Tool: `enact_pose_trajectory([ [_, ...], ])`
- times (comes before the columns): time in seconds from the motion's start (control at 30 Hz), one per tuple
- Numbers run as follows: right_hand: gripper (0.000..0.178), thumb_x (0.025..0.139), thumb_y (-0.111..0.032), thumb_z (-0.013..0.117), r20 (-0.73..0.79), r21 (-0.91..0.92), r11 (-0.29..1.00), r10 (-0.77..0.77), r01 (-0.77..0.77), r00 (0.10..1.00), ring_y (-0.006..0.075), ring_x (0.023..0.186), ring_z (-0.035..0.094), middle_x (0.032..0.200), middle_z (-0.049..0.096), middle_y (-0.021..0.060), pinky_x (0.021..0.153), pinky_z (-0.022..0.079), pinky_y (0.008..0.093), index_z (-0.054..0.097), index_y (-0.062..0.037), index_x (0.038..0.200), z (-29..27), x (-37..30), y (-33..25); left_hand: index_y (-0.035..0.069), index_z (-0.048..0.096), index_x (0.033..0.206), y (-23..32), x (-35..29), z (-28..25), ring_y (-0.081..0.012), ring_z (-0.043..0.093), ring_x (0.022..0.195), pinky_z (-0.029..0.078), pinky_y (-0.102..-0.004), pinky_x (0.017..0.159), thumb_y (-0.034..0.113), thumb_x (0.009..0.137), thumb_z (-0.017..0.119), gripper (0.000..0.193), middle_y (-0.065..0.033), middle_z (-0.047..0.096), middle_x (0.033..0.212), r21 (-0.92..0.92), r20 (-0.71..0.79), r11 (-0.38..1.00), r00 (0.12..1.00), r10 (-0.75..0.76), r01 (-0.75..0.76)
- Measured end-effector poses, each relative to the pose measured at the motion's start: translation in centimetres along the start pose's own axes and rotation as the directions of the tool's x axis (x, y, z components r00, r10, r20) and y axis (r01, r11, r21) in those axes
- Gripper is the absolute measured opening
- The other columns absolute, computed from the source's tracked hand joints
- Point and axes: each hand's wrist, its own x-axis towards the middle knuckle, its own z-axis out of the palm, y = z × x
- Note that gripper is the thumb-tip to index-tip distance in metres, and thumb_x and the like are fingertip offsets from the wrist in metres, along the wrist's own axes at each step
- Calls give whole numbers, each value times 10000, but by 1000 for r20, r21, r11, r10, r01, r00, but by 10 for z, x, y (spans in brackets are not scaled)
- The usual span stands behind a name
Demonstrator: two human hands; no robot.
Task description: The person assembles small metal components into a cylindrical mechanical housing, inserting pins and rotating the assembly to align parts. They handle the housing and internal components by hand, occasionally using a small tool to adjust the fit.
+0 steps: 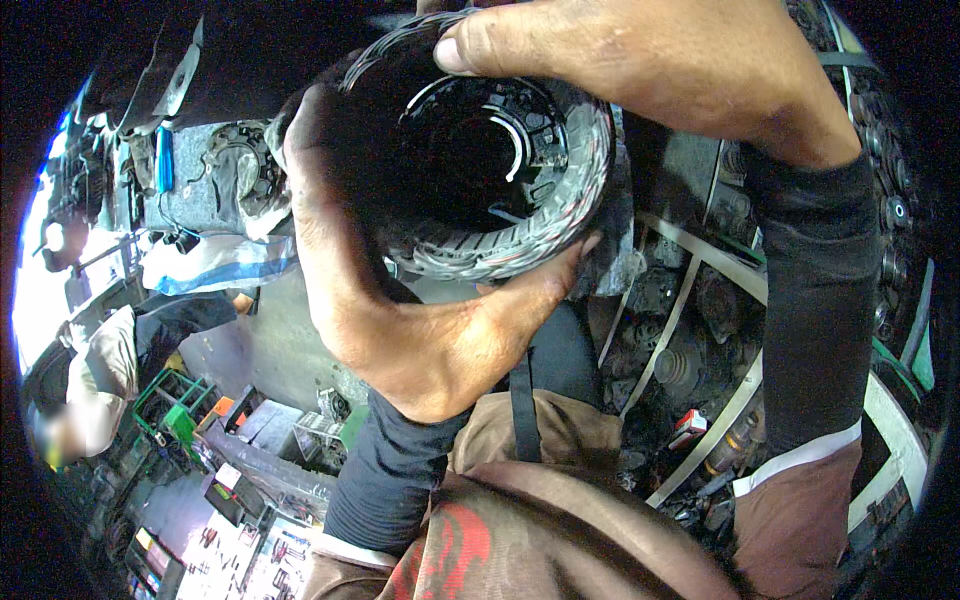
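Note:
A stator [585,195], a thick ring with bundled wire windings round its rim and a dark hollow centre, is held up close in the upper middle of the view. My left hand [425,335] cradles it from below and the left, thumb along the lower right rim and fingers up its left side. From the upper right, my right hand [620,50] grips the top edge, with the thumb lying on the rim. The right hand's other fingers are mostly hidden. Curved metal pieces show inside the ring, but the centre is too dark to read.
At left, a grey work surface [190,210] carries metal parts, with a blue-and-white sack [215,262] beside it. Another person [105,355] is at far left. A green metal frame [180,420] stands lower left. On my right, pale rack bars [715,262] surround dark machine parts and a red-and-white box [690,428].

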Motion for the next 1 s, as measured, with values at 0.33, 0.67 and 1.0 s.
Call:
enact_pose_trajectory([
  [0.33,329,941,-226,694,-313,375,908,-69,190,947,163,770,686,899,762,125,710,541,281,778,36,1122,15,-14,65,-55,290,1609,4,-5,7,-321,581,1359,467,-443,1175,241,612,1047,1285,-219,544,1520,-10,-114,997,990,-78,78],
  [0.67,846,734,26,742,-112,484,875,43,16,993,303,1437,493,1537,490,199,1223,354,401,487,21,1541,84,-84,109,-62,256,1621,11,-9,21,-343,545,1399,432,-453,1201,299,550,1072,1394,-246,494,1558,95,-234,974,956,-180,206],
  [1.0,1050,714,-286,851,-207,56,998,24,-13,978,420,1386,476,1568,463,215,1182,339,499,359,-46,1610,116,-79,100,-78,250,1612,10,-8,26,-340,548,1380,430,-451,1192,298,577,1057,1365,-242,503,1525,33,-265,982,949,-173,188],
])
